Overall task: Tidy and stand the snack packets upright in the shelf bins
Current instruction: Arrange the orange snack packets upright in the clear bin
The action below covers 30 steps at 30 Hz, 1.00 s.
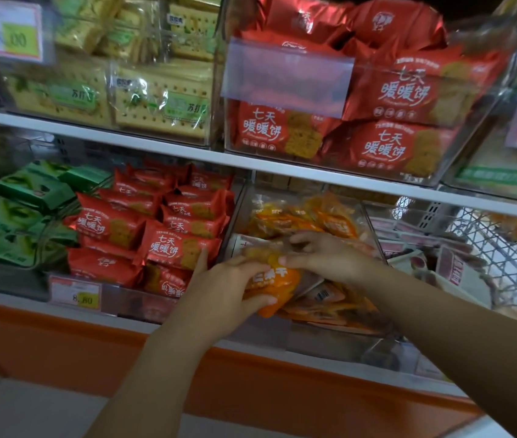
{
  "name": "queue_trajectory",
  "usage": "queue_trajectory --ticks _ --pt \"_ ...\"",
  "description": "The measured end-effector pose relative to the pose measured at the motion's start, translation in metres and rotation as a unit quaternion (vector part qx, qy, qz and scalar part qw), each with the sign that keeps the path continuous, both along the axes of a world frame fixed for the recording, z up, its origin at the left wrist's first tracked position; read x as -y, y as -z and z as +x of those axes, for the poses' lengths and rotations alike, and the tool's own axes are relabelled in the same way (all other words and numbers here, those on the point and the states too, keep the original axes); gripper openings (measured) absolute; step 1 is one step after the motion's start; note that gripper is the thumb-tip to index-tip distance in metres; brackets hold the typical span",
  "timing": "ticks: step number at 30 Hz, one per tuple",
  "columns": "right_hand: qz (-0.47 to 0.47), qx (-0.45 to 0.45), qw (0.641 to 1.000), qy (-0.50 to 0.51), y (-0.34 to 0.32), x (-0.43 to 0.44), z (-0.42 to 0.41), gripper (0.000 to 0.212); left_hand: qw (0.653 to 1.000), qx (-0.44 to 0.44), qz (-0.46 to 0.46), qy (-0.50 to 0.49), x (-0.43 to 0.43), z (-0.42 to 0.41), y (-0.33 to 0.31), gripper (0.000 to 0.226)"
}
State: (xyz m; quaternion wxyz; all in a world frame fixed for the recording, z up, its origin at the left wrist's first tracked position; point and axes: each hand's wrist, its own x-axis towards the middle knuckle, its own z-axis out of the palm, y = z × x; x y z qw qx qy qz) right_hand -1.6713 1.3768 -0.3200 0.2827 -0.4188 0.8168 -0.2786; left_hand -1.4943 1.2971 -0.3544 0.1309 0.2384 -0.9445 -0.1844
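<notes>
An orange snack packet (277, 287) is held over the front of a clear bin (240, 203) on the lower shelf. My left hand (222, 287) grips its left side, thumb under its lower edge. My right hand (323, 254) pinches the packet's top edge, its other fingers curled above the pile. More orange packets (311, 218) lie jumbled in the back of that bin, and several lie flat under my right wrist (342, 306).
Left of it, a bin of red packets (168, 222) and a bin of green packets (20, 213). The upper shelf holds bins of red packets (399, 99) and cracker packs (156, 99). A white wire basket (500, 257) stands at right. A price tag (75, 294) fronts the lower shelf.
</notes>
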Motion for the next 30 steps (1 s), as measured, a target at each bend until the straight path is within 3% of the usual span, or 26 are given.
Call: queue_trajectory --ticks 4,8,12,16,21,25,27,30 --pt "-0.084 0.202 0.976 0.016 0.000 -0.005 0.010 0.059 0.999 0.043 -0.023 0.009 -0.004 -0.003 0.001 0.091" --pt "-0.161 0.245 0.954 0.060 -0.003 -0.006 0.015 0.045 0.995 -0.069 -0.069 -0.014 -0.001 -0.005 0.003 0.062" --pt "-0.254 0.213 0.940 0.083 -0.017 -0.010 0.013 0.031 0.976 -0.198 -0.093 0.000 0.007 -0.013 0.002 0.050" --pt "-0.317 0.130 0.927 0.156 -0.021 -0.011 -0.005 0.025 0.967 -0.238 -0.084 -0.036 0.018 -0.022 -0.001 0.050" --pt "-0.296 0.074 0.924 0.231 -0.013 -0.004 -0.024 0.019 0.975 -0.207 -0.070 -0.048 0.033 -0.028 0.005 0.042" --pt "-0.278 0.055 0.936 0.210 -0.012 0.002 -0.023 0.025 0.987 -0.102 -0.120 -0.001 0.023 -0.045 0.002 0.062" --pt "-0.282 0.085 0.937 0.189 -0.011 0.005 -0.022 0.021 0.987 -0.046 -0.155 -0.001 0.023 -0.058 0.001 0.070" --pt "-0.273 0.180 0.933 0.150 -0.017 0.003 -0.019 0.033 0.985 -0.078 -0.153 -0.021 0.032 -0.069 -0.001 0.064"
